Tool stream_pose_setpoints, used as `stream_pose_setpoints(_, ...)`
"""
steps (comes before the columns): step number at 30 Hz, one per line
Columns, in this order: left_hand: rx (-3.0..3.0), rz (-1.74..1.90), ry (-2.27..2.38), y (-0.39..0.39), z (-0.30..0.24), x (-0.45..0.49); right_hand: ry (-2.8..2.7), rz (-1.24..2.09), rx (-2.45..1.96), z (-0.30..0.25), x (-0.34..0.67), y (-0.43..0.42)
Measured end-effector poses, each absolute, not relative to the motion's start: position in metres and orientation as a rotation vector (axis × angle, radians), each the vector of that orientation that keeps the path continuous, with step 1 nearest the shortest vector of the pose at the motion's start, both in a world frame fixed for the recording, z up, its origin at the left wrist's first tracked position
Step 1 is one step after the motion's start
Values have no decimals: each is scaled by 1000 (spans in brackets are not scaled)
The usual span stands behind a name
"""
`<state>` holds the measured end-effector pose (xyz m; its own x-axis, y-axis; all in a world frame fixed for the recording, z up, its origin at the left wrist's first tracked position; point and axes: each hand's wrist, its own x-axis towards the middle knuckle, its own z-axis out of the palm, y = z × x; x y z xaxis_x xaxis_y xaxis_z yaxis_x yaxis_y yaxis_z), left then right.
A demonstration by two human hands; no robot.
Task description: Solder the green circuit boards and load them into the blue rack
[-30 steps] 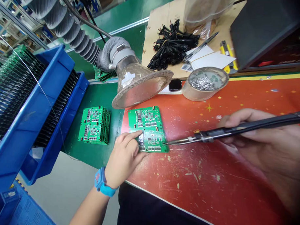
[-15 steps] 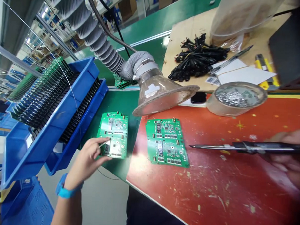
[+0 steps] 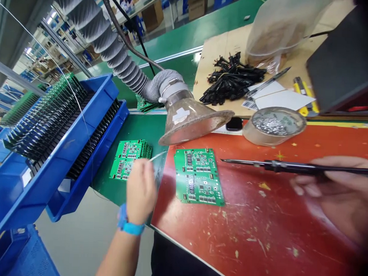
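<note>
Two hands were at work over the bench, with one green circuit board point(image 3: 198, 176) lying flat on the red mat point(image 3: 259, 237) between them. Nearest the camera, the left hand point(image 3: 141, 191), which wore a blue wristband point(image 3: 129, 226), had its fingers curled shut on a thin wire point(image 3: 158, 155). The wire's free end stuck out beyond the knuckles, slanting toward the board just to that hand's right. This was the closer hand to the board, almost at its left edge. The same hand covered the near corner of a stack of boards point(image 3: 127, 156), though contact could not be told.

Well to the right of the board, the blurred right hand point(image 3: 333, 195) was wrapped around the handle of a soldering iron point(image 3: 291, 166). The iron's long axis ran level across the mat and pointed back toward the left hand. Its tip hung just off the board's far right corner, while the board's long axis ran away from the camera, crosswise to the iron.

Beyond the grips stood a fume hood point(image 3: 196, 118), a tape roll point(image 3: 273, 127) filled with solder scraps, and a heap of black connectors point(image 3: 232, 77). Left of the left hand sat a blue rack point(image 3: 65, 166) of boards
</note>
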<state>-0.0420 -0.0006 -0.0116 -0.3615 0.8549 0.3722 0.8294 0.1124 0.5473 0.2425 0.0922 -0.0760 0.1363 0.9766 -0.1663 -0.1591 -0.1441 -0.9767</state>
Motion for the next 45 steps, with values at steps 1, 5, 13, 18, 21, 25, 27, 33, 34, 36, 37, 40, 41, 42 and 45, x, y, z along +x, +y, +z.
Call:
stream_pose_setpoints(1, 1837, 975, 2271, 10, -17, -28, -865, 1301, -1266, -72, 239, 91)
stream_pose_setpoints(5, 2041, 781, 2137, 44, -35, 5, -874, 1283, -1247, -64, 230, 86)
stream_pose_setpoints(13, 2082, 710, 2152, 55, -42, 9, -1015, 1302, -1315, -67, 224, 85)
stream_pose_setpoints(18, 2085, 709, 2188, 60, -46, 13, -1088, 1284, -1338, -63, 221, 85)
stream_pose_setpoints(21, 2086, 681, 2192, 63, -48, 15, -1094, 1285, -1349, -64, 221, 84)
stream_pose_setpoints(25, 2098, 676, 2167, 63, -49, 16, -1086, 1297, -1360, -65, 222, 84)
stream_pose_setpoints(27, 2093, 698, 2160, 61, -48, 15, -1055, 1314, -1362, -66, 224, 84)
stream_pose_setpoints(33, 2091, 706, 2110, 56, -47, 15, -1058, 1303, -1327, -69, 229, 83)
stream_pose_setpoints(34, 2090, 701, 2108, 56, -47, 16, -1074, 1305, -1314, -70, 229, 83)
stream_pose_setpoints(36, 2091, 690, 2118, 57, -47, 18, -1100, 1317, -1289, -71, 229, 84)
stream_pose_setpoints(37, 2090, 682, 2126, 58, -48, 19, -1111, 1321, -1281, -71, 229, 84)
stream_pose_setpoints(40, 2089, 652, 2137, 61, -49, 21, -1132, 1317, -1281, -74, 230, 84)
stream_pose_setpoints(41, 2086, 643, 2137, 61, -50, 22, -1135, 1315, -1283, -75, 230, 84)
stream_pose_setpoints(42, 2082, 640, 2134, 62, -50, 22, -1135, 1311, -1284, -75, 231, 84)
stream_pose_setpoints(45, 2077, 690, 2114, 59, -49, 21, -1140, 1308, -1284, -76, 231, 83)
